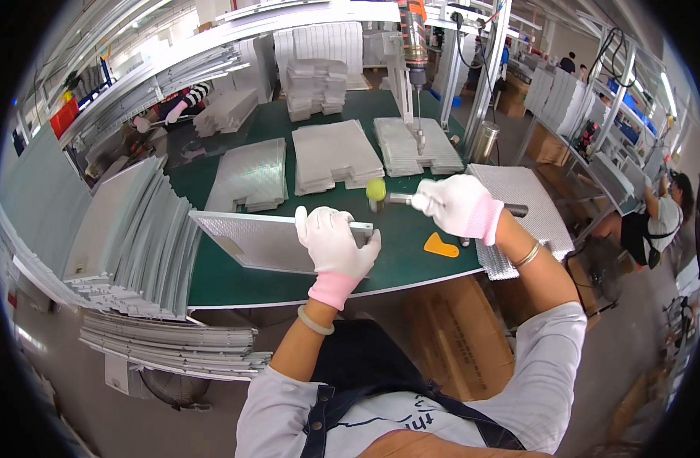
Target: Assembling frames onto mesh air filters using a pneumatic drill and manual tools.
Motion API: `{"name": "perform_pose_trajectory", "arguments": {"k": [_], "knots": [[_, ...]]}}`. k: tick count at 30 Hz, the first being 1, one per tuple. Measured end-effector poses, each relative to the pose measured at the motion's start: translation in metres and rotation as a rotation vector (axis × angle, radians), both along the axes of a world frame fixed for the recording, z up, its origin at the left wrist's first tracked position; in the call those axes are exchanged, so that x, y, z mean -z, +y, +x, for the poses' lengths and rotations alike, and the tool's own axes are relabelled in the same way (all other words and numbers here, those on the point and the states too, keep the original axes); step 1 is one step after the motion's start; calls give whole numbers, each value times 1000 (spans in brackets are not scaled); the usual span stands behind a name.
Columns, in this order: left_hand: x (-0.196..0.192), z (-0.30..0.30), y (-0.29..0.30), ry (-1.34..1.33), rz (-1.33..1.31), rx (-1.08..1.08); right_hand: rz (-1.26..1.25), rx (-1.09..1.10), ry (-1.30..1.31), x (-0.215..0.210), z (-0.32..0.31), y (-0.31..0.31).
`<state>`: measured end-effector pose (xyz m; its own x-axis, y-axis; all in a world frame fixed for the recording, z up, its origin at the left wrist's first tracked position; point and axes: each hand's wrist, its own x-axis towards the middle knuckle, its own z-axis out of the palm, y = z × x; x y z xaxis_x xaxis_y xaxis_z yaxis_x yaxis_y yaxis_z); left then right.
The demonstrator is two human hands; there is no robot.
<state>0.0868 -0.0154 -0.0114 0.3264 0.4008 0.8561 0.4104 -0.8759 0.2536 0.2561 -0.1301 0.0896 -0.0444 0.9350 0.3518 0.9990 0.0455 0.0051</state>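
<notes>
L hand (336,243) has its fingers closed round the top edge, nr the corner, of a white-framed silver panel (269,244) standing on the green table (399,266) just below and L of them. R hand (458,204) grips a hammer (399,198), its yellow-green tip L of those fingers. Panel's prob. light & stiff, face dentable, so best held by the frame.
</notes>
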Motion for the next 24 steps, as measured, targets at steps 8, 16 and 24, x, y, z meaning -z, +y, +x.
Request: {"name": "perform_pose_trajectory", "arguments": {"k": [8,16,24], "knots": [[3,7,5,-3,9,15,89,-10,159,20,7,-15],[-3,8,6,0,-8,-27,136,414,542,141,44,32],[1,9,10,-23,-16,22,-309,662,74,231,41,75]]}}
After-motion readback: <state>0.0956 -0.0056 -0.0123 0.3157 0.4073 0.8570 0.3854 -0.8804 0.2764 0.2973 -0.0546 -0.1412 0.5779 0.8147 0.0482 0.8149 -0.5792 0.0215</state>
